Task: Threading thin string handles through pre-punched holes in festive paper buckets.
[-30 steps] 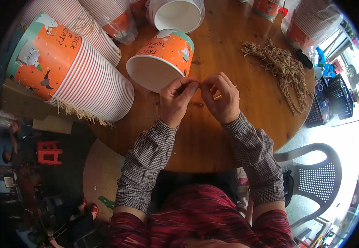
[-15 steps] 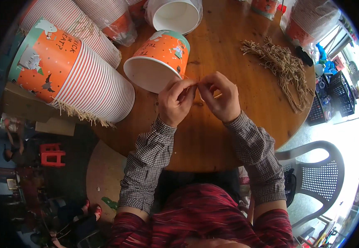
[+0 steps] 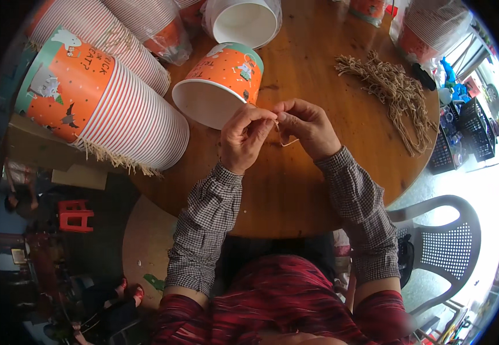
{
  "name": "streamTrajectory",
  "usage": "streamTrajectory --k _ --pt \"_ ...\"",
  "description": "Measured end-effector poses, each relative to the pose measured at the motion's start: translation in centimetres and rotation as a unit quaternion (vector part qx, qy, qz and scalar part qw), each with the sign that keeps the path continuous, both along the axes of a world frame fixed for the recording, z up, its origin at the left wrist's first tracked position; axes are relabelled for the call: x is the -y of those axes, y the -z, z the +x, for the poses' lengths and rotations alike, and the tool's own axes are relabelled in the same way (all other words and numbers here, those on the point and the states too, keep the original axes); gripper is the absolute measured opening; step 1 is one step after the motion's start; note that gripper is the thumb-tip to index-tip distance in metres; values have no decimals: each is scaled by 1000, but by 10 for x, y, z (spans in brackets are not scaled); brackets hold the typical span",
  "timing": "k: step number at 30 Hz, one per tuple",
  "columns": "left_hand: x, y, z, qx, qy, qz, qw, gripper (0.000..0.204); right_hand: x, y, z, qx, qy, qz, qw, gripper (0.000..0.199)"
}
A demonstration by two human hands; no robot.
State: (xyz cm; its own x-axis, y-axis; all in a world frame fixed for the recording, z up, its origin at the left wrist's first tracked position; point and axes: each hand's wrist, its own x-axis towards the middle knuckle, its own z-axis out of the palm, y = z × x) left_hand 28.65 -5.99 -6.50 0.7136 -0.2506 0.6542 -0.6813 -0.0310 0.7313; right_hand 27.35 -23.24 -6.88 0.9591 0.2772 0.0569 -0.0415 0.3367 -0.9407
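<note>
a thin paper string (image 3: 287, 141) is pinched between fingertips of the left hand (image 3: 243, 137) and right hand (image 3: 307, 127), both closed on it, just above the round wooden table (image 3: 295, 195); bare tabletop lies between the hands and the near edge; an orange paper bucket (image 3: 220, 83) lies on its side just beyond the left hand, mouth toward the person, nothing seen inside; a stacked row of buckets (image 3: 105, 103) lies at the left edge; a bundle of strings (image 3: 393, 92) sits far right near the rim; a white bucket (image 3: 243, 20) is seen at the far side.

Left hand (image 3: 242, 138) and right hand (image 3: 308, 127) pinch a cord (image 3: 287, 142) beside a bucket (image 3: 219, 86).
</note>
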Motion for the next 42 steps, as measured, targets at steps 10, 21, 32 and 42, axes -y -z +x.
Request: streamTrajectory --k 10,21,32,42 --pt "3 4 -2 -101 10 -47 994 3 -6 -3 -6 124 142 -64 980 16" --pt "2 7 -3 -129 -18 -23 991 5 -17 -7 -11 310 243 -270 879 10" --pt "7 8 -2 71 -117 22 990 4 -18 -8 -12 269 199 -264 905 10" --pt "4 11 -3 82 -102 52 990 11 -22 -7 -9 420 280 -251 826 14"
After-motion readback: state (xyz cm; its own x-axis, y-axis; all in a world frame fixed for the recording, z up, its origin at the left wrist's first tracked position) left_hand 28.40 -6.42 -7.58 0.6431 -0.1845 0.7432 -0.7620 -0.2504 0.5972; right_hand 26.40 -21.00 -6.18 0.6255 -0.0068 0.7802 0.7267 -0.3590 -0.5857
